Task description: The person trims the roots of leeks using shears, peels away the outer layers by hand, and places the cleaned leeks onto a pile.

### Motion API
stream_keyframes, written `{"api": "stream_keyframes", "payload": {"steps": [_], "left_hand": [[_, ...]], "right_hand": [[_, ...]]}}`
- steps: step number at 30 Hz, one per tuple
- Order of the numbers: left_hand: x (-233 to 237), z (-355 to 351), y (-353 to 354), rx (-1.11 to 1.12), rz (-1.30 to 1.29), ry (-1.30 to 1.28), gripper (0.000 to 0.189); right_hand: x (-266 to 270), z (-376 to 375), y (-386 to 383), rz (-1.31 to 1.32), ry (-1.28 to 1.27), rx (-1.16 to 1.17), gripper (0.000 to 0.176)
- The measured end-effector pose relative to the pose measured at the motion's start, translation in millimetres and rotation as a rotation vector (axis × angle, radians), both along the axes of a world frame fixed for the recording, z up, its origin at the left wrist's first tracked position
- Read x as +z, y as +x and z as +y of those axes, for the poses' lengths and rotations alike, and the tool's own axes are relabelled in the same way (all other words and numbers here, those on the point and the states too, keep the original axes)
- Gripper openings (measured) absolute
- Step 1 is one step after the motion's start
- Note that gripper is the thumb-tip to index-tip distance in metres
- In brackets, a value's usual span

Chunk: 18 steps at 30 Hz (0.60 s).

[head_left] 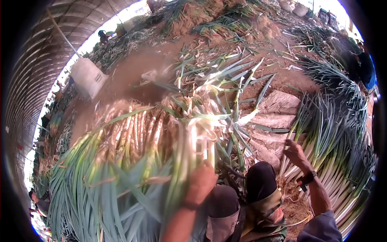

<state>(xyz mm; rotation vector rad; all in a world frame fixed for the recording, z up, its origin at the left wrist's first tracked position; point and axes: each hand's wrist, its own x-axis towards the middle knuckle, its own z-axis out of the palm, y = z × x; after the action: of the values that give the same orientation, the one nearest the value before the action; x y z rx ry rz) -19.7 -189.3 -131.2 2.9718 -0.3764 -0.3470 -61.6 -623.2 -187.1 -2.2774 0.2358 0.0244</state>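
My left hand is closed round the pale stalks of a few leeks, slightly blurred, just left of my knees. Beside it lies a big heap of unpeeled leeks, roots away from me and green leaves toward me. Over on the right, my right hand, with a dark band at the wrist, has its fingers curled on a leek at the near edge of a pile of clean white-stalked leeks. That leek is partly hidden by the fingers.
Peeled skins and torn leaves litter the ground ahead. A flattened woven sack lies by the right pile. A full white sack stands at back left. Another person is at far right; more leek heaps lie behind.
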Motion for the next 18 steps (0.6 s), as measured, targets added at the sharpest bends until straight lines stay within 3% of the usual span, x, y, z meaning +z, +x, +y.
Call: {"api": "stream_keyframes", "payload": {"steps": [3, 6, 9, 13, 17, 18], "left_hand": [[-3, -11, 0, -0.041, -0.116, 0.145, 0.067], [8, -15, 1, 0.001, -0.067, 0.127, 0.074], [37, -7, -6, 0.000, -0.020, -0.056, 0.082], [20, 17, 7, 0.197, 0.121, -0.135, 0.103], [37, 50, 8, 0.249, 0.020, -0.104, 0.113], [69, 49, 3, 0.285, 0.053, -0.142, 0.114]], "right_hand": [[52, 69, 29, 0.041, -0.138, 0.229, 0.045], [84, 113, 43, 0.059, -0.075, 0.362, 0.043], [107, 142, 50, 0.060, -0.251, 0.537, 0.034], [113, 155, 55, -0.032, -0.043, 0.689, 0.041], [120, 177, 56, -0.155, 0.229, 0.699, 0.051], [120, 184, 57, -0.170, 0.213, 0.707, 0.058]]}}
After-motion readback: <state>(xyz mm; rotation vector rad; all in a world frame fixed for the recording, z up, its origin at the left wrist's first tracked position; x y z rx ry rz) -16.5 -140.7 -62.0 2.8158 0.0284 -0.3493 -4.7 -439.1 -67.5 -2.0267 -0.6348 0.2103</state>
